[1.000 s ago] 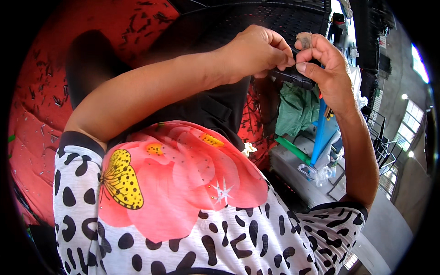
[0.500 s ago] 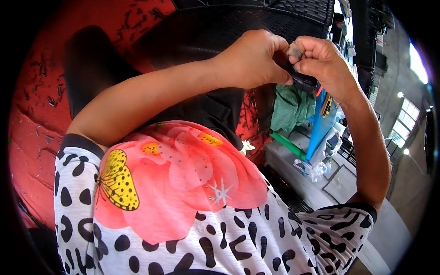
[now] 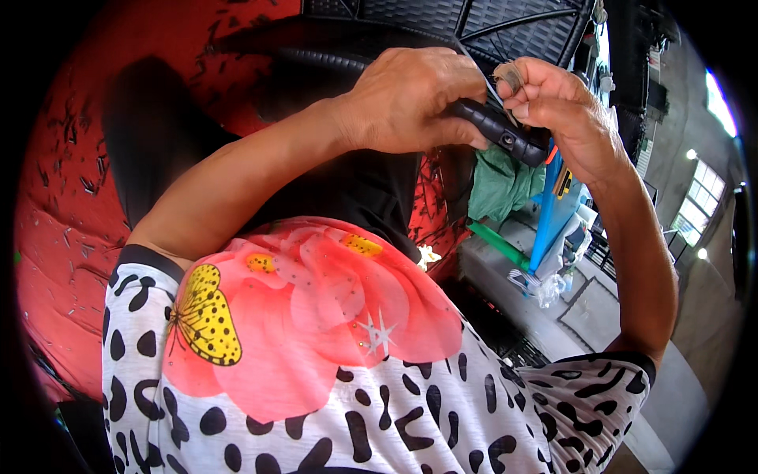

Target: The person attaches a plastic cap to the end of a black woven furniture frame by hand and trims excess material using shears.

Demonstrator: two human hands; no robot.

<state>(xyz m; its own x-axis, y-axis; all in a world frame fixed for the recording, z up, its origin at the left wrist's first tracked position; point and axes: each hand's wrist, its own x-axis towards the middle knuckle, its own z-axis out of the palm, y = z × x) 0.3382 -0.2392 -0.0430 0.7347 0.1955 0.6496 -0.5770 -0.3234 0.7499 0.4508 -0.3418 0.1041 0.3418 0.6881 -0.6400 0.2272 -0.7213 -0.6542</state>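
Shifted leftward since the earlier frame, the left hand point(image 3: 414, 99) wraps the bar point(image 3: 491, 128), whose holed black end shows between both hands. From my remote view, the right hand point(image 3: 559, 104) seems to pinch a thin strip point(image 3: 495, 95); a loose pinch could let it slip. I can't see the left fingertips or the strip's ends.

A head-worn fisheye looks down past the shirt point(image 3: 316, 332) at nearby fingers point(image 3: 546, 77).
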